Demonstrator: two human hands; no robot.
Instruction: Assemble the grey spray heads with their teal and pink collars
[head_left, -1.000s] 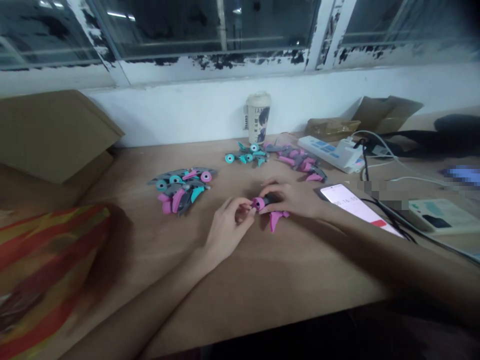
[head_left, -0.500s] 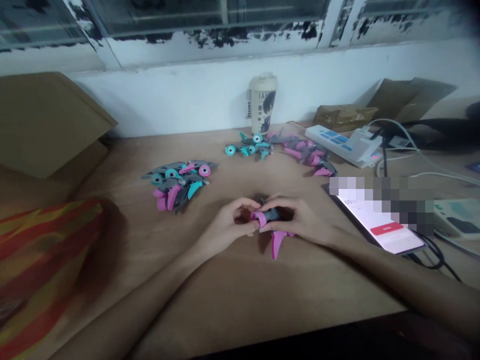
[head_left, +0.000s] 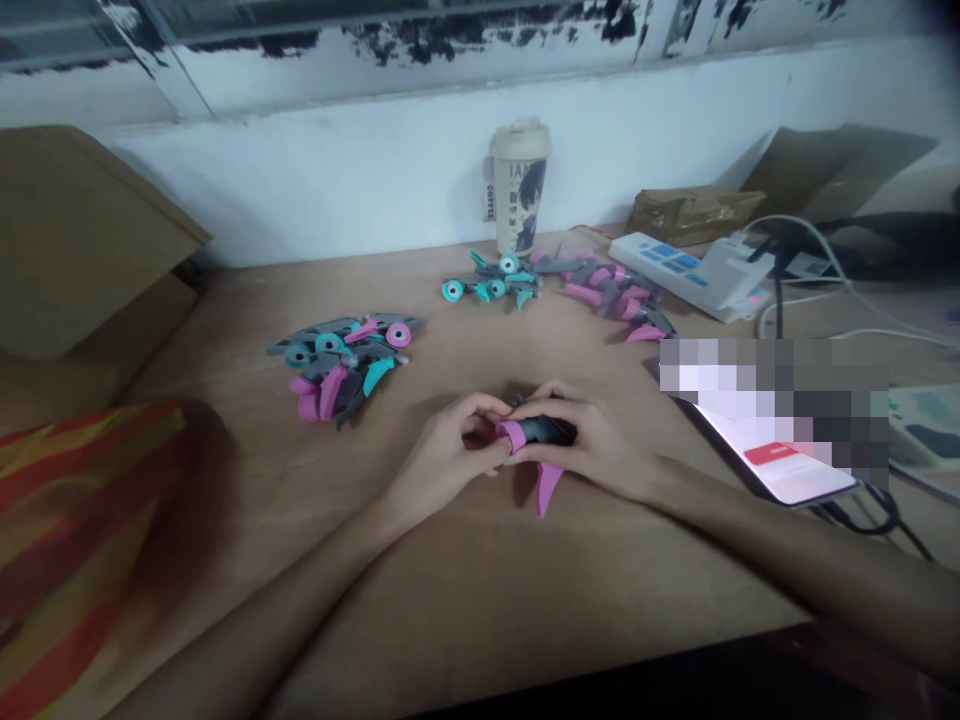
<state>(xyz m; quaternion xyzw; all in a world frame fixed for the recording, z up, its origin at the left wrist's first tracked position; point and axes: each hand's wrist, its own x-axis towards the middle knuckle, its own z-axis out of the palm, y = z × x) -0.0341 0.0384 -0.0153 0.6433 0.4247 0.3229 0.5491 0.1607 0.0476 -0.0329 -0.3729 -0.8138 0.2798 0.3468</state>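
Between my two hands is a pink-and-grey plastic toy part [head_left: 546,430], held just above the wooden table. My left hand [head_left: 466,437] pinches its pink ring-like end, with thumb and index finger closed on it. Wrapped round the dark grey body is my right hand [head_left: 592,432], whose fingers cover much of the far side. A pointed pink fin [head_left: 549,488] sticks out below the right thumb. Left of my hands lies a pile of grey, pink and teal toy parts [head_left: 345,362]. Farther back sit teal-and-grey parts [head_left: 495,285] and pink-and-grey parts [head_left: 619,297].
A lidded cup [head_left: 519,185] stands against the wall. To the right are a power strip [head_left: 679,275] with cables, a lit phone [head_left: 787,455] and a small cardboard box [head_left: 694,213]. Cardboard [head_left: 90,240] and a red-yellow striped bag [head_left: 90,530] occupy the left side.
The camera view has tilted slightly down. My right hand has shifted its hold a little round the grey body, and both hands still grip the toy part.
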